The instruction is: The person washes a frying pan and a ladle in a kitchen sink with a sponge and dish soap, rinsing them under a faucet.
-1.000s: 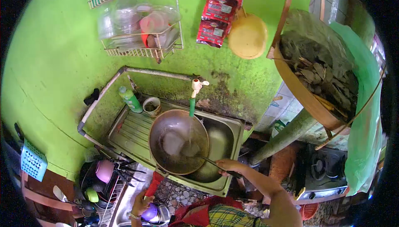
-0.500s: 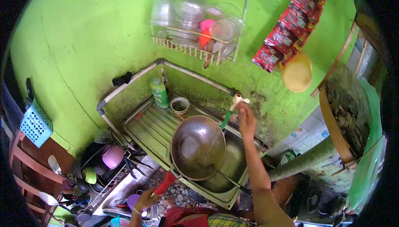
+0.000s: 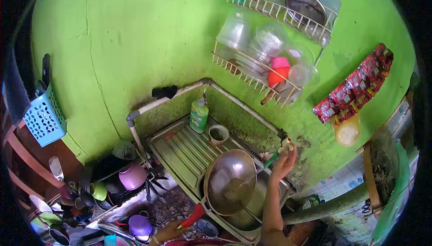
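Note:
A large metal wok (image 3: pixel 229 180) sits over the steel sink (image 3: pixel 180 153), tilted, with some water in it. My left hand (image 3: pixel 170 231) grips the wok's red handle (image 3: pixel 192 216) at the bottom of the view. My right hand (image 3: pixel 284 164) is raised to the white tap (image 3: pixel 285 146) on the wall, fingers closed on its knob. A green hose piece (image 3: pixel 271 159) hangs from the tap toward the wok. A thin metal utensil handle (image 3: pixel 250 213) leans out of the sink basin beside my right forearm.
A green dish-soap bottle (image 3: pixel 198 115) and a small cup (image 3: pixel 218 134) stand at the sink's back. Wire racks (image 3: pixel 270 72) with clear containers hang on the green wall. A dish rack (image 3: pixel 117 187) with cups sits left; a blue basket (image 3: pixel 42 120) hangs far left.
My right hand left the utensil handle in the sink and rose to the tap. The water stream has stopped. The view swung left, and the left hand kept the wok handle.

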Available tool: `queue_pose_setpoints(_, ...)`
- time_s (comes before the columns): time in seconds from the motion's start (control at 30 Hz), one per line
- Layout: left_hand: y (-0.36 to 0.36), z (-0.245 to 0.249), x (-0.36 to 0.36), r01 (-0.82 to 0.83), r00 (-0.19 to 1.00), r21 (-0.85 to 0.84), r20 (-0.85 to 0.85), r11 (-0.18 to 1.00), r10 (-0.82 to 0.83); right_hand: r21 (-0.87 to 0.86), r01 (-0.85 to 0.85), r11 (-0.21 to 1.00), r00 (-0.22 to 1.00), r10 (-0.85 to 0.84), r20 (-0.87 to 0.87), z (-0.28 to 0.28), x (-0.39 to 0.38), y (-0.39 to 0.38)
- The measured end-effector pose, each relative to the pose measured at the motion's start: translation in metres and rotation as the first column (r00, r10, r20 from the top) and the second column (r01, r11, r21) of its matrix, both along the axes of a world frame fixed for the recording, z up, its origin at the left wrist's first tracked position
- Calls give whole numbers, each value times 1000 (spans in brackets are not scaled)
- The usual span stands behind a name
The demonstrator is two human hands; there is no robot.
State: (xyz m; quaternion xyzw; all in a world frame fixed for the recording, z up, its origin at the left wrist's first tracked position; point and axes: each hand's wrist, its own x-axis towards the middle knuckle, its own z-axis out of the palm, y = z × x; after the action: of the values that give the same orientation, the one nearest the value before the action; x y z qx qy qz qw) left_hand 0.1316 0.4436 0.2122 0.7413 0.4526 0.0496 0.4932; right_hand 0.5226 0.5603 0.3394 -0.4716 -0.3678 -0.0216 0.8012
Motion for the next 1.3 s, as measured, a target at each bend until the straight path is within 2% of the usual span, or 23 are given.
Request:
queue_pose_setpoints(0.07,-9,-21,-8,-19,938,28,346,999,8,-167,311,936,897,-231,378,1,-36,2)
queue_pose_setpoints(0.1,3,18,1,-81,986,-394,102,916,131,-189,366,911,879,-272,392,2,-46,5)
queue_pose_setpoints(0.13,2,8,0,-73,986,-393,107,917,125,-186,373,909,875,-278,396,6,-60,6)
queue_pose_setpoints(0.2,-3,-20,-2,-37,795,-575,479,817,373,-154,601,785,664,-382,644,18,-90,13)
queue_pose_setpoints(0.27,-1,-18,-6,23,751,-669,502,743,429,-285,402,870,553,17,833,17,-105,40)
queue_pose_setpoints(0.33,1,-14,-8,41,768,-730,460,682,446,-619,5,785,630,478,612,-18,-102,104)
queue_pose_setpoints(0.43,8,-8,-5,68,756,-790,439,609,485,-779,165,605,496,632,595,-82,-82,200)
queue_pose_setpoints(0.5,12,-1,3,89,731,-827,432,555,528,-862,353,363,292,833,470,-126,-70,254)
queue_pose_setpoints(0.53,14,4,5,92,718,-844,424,529,553,-861,346,373,285,833,475,-123,-74,263)
queue_pose_setpoints(0.6,16,12,9,101,701,-871,405,481,587,-965,-239,-112,496,840,-220,-127,-70,268)
queue_pose_setpoints(0.63,17,15,8,101,694,-882,395,461,602,-962,-245,-120,496,837,-231,-143,-61,278)
queue_pose_setpoints(0.7,17,17,7,110,686,-897,380,428,620,-934,-284,-216,700,619,-356,-199,-32,311)
queue_pose_setpoints(0.73,18,19,6,111,678,-902,376,418,631,-933,-284,-223,701,615,-361,-185,-39,305)
queue_pose_setpoints(0.77,18,21,5,115,672,-907,371,404,641,-972,144,-188,644,763,-52,-148,-55,292)
queue_pose_setpoints(0.8,18,23,3,116,664,-913,364,391,653,-839,539,-73,444,872,208,-126,-67,282)
queue_pose_setpoints(0.83,17,25,1,118,656,-919,356,376,666,-837,540,-86,450,870,201,-129,-68,276)
queue_pose_setpoints(0.9,15,32,-4,114,640,-929,340,352,689,-721,381,579,231,696,680,-141,-63,260)
queue_pose_setpoints(1.0,18,12,-2,117,715,-919,341,376,611,-755,592,280,336,766,548,-140,-62,277)
queue_pose_setpoints(1.03,20,-7,-2,133,771,-905,350,403,532,-757,595,268,351,761,545,-127,-65,276)
queue_pose_setpoints(1.13,23,-55,-1,244,855,-789,449,565,258,-761,591,269,490,629,603,-56,-82,230)
queue_pose_setpoints(1.2,28,-56,-2,162,949,-437,313,885,-20,-795,494,352,560,571,601,-15,-86,192)
queue_pose_setpoints(1.23,27,-45,1,176,950,-436,311,883,-36,-796,498,345,571,560,600,-10,-81,175)
queue_pose_setpoints(1.3,23,-7,5,-86,945,-281,280,956,167,-762,308,570,632,476,612,-10,-68,131)
